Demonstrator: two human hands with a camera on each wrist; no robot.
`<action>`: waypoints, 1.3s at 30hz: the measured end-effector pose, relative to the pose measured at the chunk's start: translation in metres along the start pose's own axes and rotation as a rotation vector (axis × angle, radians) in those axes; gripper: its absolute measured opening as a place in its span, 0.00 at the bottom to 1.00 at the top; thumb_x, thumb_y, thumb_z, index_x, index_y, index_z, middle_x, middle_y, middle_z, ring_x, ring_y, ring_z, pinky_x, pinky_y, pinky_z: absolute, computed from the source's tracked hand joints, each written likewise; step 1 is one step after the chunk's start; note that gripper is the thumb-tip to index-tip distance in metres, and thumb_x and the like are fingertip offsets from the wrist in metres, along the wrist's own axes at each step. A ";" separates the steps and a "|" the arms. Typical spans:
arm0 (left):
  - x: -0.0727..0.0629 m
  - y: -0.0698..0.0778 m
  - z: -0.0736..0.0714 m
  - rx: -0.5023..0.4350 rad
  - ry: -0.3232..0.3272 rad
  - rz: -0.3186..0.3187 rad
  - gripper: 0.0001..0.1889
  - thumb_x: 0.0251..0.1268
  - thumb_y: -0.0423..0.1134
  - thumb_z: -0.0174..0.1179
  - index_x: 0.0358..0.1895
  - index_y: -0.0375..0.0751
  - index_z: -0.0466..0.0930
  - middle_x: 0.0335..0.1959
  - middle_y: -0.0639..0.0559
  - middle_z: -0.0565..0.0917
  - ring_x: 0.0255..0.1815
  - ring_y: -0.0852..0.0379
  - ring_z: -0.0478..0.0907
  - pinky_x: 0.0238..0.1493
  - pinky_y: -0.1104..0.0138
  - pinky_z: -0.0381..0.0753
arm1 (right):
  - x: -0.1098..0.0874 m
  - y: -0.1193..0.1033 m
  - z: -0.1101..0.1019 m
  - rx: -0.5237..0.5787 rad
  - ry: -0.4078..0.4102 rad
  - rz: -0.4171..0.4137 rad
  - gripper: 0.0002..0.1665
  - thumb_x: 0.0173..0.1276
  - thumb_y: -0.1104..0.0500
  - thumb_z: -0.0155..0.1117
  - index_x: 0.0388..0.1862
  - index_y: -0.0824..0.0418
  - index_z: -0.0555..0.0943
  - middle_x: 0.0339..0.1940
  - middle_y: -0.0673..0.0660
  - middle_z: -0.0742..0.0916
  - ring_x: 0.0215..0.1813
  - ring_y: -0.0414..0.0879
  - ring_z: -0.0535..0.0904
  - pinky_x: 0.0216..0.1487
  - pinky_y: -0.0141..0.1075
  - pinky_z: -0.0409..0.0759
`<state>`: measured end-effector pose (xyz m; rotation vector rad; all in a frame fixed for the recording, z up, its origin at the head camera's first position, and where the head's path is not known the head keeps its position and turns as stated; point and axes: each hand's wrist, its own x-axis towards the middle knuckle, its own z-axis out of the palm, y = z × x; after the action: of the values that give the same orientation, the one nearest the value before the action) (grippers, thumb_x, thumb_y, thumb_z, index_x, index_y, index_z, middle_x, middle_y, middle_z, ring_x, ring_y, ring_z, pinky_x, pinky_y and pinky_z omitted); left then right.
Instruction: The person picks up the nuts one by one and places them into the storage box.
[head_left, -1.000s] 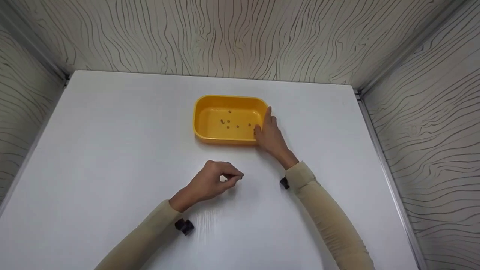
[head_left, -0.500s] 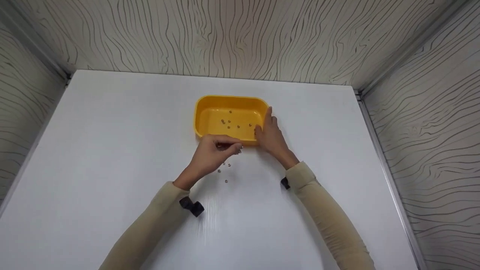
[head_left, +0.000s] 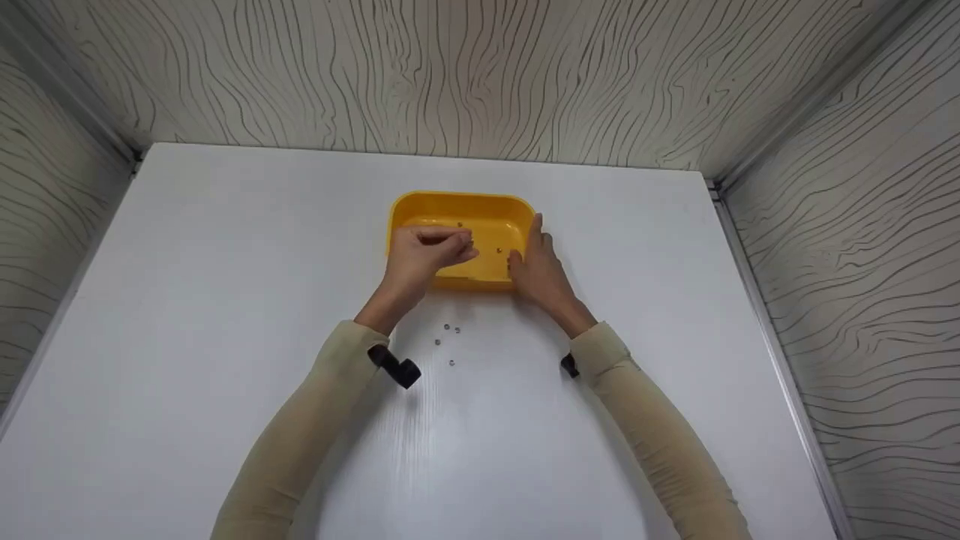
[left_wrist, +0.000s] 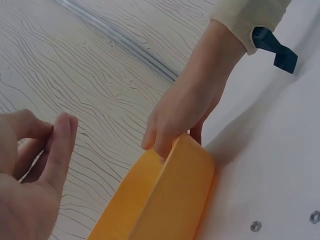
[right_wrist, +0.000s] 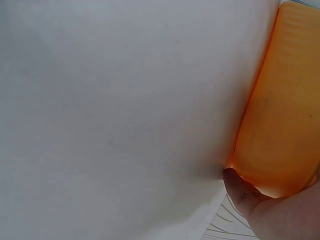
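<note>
In the head view my left hand point(head_left: 424, 259) is above the yellow plastic box point(head_left: 480, 285), thumb and fingertips pinched together. A small hex nut is pinched there, mostly hidden by the fingertips; the left wrist view shows the fingers point(left_wrist: 60, 145) meeting but not the nut. My right hand point(head_left: 544, 274) grips the box's right end, thumb inside the rim and fingers outside. In the box lie small nuts point(head_left: 499, 250), partly covered by my left hand. Several loose hex nuts point(head_left: 447, 327) lie on the white table in front of the box, two showing as metal nuts point(left_wrist: 255, 226) in the left wrist view.
The white table point(head_left: 225, 300) is bounded by wood-grain patterned panels point(head_left: 480, 75) at the back and sides. Dark wrist cameras point(head_left: 397, 367) stick out from the sleeves, the left one just beside the loose nuts.
My left hand has moved forward from the table to over the box, still pinched. This uncovered the loose nuts on the table. My right hand and the box have stayed in place.
</note>
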<state>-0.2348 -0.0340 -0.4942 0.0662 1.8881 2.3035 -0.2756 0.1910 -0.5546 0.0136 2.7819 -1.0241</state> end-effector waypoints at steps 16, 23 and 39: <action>0.048 -0.010 -0.009 0.034 0.277 -0.297 0.12 0.75 0.37 0.65 0.53 0.34 0.88 0.48 0.44 0.89 0.44 0.57 0.91 0.52 0.70 0.88 | 0.000 0.001 0.000 0.001 -0.004 0.004 0.50 0.84 0.50 0.47 0.88 0.59 0.30 0.82 0.70 0.62 0.54 0.55 0.74 0.62 0.49 0.77; 0.051 -0.007 -0.013 0.034 0.305 -0.281 0.13 0.75 0.36 0.64 0.55 0.32 0.88 0.47 0.43 0.89 0.42 0.59 0.90 0.51 0.71 0.88 | 0.000 0.000 -0.001 0.009 -0.007 -0.003 0.50 0.84 0.50 0.48 0.88 0.59 0.30 0.82 0.70 0.62 0.56 0.55 0.74 0.64 0.50 0.76; -0.005 -0.004 -0.009 0.641 -0.019 0.087 0.11 0.76 0.42 0.62 0.51 0.42 0.89 0.45 0.48 0.90 0.42 0.54 0.84 0.47 0.65 0.87 | 0.001 0.001 0.000 0.030 -0.018 0.013 0.50 0.84 0.50 0.47 0.88 0.57 0.29 0.84 0.69 0.59 0.61 0.55 0.74 0.72 0.50 0.74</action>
<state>-0.2305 -0.0432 -0.4998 0.2466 2.5683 1.6366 -0.2768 0.1915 -0.5551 0.0257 2.7462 -1.0576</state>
